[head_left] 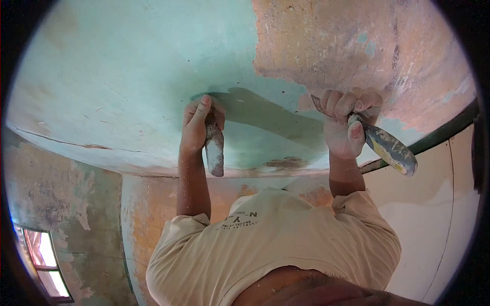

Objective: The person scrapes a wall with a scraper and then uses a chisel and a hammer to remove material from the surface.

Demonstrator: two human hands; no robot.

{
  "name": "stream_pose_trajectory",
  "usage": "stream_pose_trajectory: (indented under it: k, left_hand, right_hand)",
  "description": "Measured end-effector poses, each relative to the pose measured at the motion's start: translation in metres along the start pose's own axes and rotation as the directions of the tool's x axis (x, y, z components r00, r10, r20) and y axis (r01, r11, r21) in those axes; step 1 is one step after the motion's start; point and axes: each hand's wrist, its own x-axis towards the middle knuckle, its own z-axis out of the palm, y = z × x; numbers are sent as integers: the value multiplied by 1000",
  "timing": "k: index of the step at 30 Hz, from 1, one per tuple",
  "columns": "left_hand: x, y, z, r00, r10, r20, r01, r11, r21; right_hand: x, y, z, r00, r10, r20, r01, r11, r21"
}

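My left hand (200,122) is closed on a dust-covered tool handle (214,153), with the thumb uppermost and the handle pointing toward my body. It is raised against the green painted surface (153,61), and a dark edge shows by its fingertips. My right hand (349,120) grips a putty knife (385,145) with a dark and yellow handle. Part of the knife's blade sticks out past the fingers, near the border between green paint and bare patch. White dust coats both hands.
A bare orange-brown patch (326,41) spreads across the upper right. Peeling wall (51,188) and a small window (46,260) are at lower left. A dark green edge (444,130) runs along the right, beside a pale panel (423,224). My beige shirt (286,234) fills the bottom.
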Motion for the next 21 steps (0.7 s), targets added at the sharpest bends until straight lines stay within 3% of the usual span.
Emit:
stream_pose_trajectory:
  k: [6, 12, 15, 21]
  left_hand:
    - [1, -3, -4, 1000, -6, 6, 6, 997, 71]
    - [1, -3, -3, 1000, -3, 22, 1, 996, 89]
    - [0, -2, -1, 1000, -12, 5, 12, 997, 73]
    - [0, -4, -2, 1000, -2, 5, 2, 997, 79]
  right_hand:
    - [-4, 22, -24, 987, -55, 149, 65, 996, -59]
    - [4, 27, -22, 990, -116, 79, 116, 993, 5]
    - [3, 27, -31, 995, -67, 77, 58, 991, 117]
    - [4, 28, -34, 995, -71, 77, 60, 989, 139]
